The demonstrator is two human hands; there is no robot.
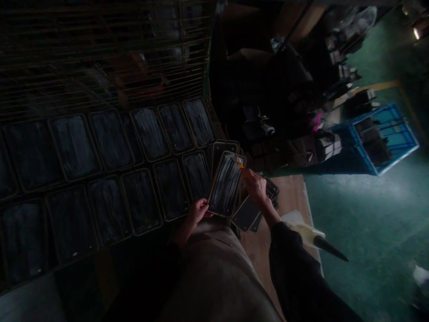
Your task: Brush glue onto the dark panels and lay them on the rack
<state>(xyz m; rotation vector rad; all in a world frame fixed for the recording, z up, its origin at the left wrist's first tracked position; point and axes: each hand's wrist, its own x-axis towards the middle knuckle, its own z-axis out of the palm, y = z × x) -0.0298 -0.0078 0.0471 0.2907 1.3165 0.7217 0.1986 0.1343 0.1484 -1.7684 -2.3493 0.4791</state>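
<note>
My left hand [198, 211] grips the lower left corner of a dark rectangular panel [225, 185] with a pale rim and rounded corners. Whitish streaks run along the panel's face. In my right hand [255, 185] is a small brush with an orange handle [240, 165]; its tip meets the panel's upper right end. Behind the held panel, another dark panel [219, 146] sticks out at the top. Below my right wrist, several more panels [247, 213] lie loosely stacked on a wooden board, without visible streaks.
Two rows of streaked panels [107, 203] lie on a rack to the left, under wire shelving [100, 58]. On the wooden tabletop [295, 192] at right rests a pale container with a dark handle [306, 235]. A blue crate [375, 167] and bundled dark goods [295, 150] stand beyond.
</note>
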